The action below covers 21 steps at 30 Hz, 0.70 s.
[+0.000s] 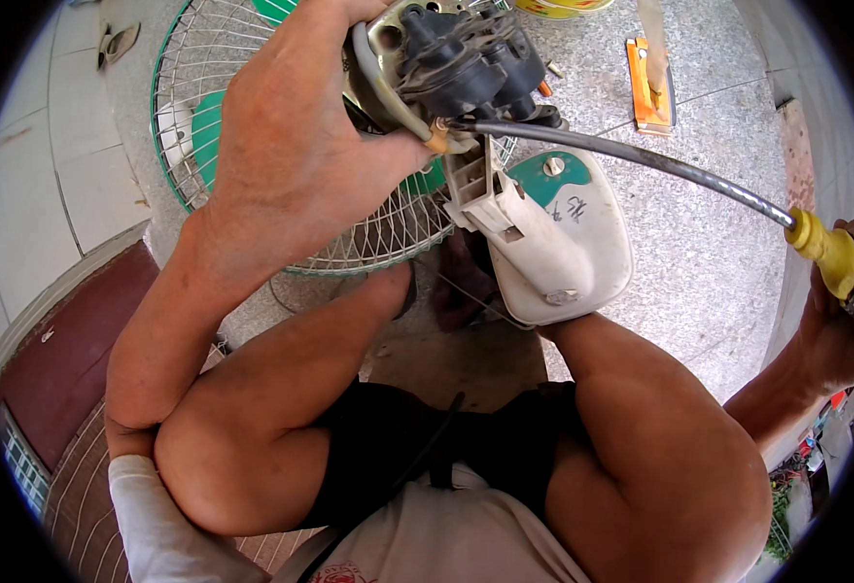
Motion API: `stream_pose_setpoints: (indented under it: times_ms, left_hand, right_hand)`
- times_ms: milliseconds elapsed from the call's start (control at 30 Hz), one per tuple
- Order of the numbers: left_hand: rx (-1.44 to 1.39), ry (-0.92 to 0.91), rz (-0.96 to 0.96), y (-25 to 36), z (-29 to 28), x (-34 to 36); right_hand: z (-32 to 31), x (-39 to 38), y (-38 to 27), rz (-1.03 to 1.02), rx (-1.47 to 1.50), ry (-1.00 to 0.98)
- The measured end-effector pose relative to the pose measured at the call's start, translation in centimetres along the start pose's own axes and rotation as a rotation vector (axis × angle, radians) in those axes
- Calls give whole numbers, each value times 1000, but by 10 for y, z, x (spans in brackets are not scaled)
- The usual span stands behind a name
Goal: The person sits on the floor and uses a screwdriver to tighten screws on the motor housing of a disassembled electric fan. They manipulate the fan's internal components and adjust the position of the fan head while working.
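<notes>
At the top middle, my left hand (pixel 281 151) is closed around the motor head of an electric fan (pixel 470 63), a metal body with a black gearbox. A long screwdriver (pixel 641 154) with a yellow handle crosses from the right. My right hand (pixel 820 335) grips its handle at the right rim, partly lost in the dark edge. The tip meets the motor head beside my left thumb, at a tan wire sleeve; its exact contact is hard to see. Below the motor runs the white fan neck (pixel 534 243), joined to a white and green base (pixel 607 233).
The fan's wire guard (pixel 373 238), with green blades behind it, lies under my left hand. An orange package (pixel 650 97) rests on the grey stone floor at the upper right, near a yellow container (pixel 563 8). My bare knees flank the fan base.
</notes>
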<state>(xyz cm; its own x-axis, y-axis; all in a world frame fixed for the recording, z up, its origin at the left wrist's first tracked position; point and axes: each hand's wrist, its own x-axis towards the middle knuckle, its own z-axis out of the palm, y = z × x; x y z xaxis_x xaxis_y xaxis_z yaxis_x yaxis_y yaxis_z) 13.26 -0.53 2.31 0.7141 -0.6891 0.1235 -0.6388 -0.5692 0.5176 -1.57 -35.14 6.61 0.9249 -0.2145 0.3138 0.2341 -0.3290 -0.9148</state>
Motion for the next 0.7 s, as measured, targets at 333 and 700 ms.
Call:
stream_pose_setpoints:
  times_ms: [333, 700]
  left_hand:
    - [1, 7, 11, 1, 0, 1]
    - [-24, -1, -2, 2, 1, 2]
  right_hand:
    - [17, -6, 1, 146, -44, 114]
    - [-4, -14, -5, -174, -159, -19]
